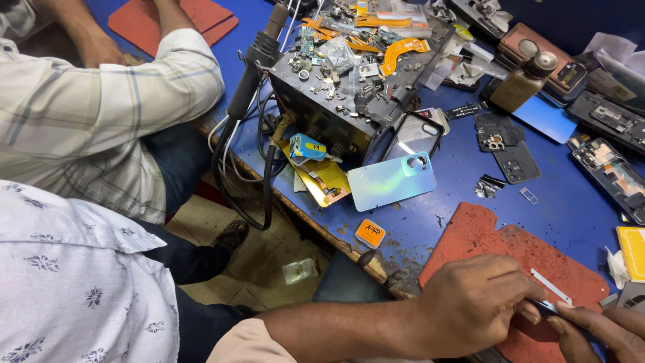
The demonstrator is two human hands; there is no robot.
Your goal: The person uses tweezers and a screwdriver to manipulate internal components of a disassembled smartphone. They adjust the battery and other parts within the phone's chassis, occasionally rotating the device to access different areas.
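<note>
Both hands [531,312] pinch 1 thin dark tool [547,308]; pitted red mat [500,245].

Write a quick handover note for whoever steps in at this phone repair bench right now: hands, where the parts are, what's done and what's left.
Left hand: closed on a small dark part over the red mat.
Right hand: fingertips touching the same part, partly out of view.
Iridescent back cover is off, lying on the blue bench beside a clear case.
Opened phone bodies lie at right.
Left: everything is apart; nothing reassembled.

Bright, even light falls from above on my desk [571,202]; the pale phone back cover [392,181] gives soft glare, edges bend slightly.
</note>
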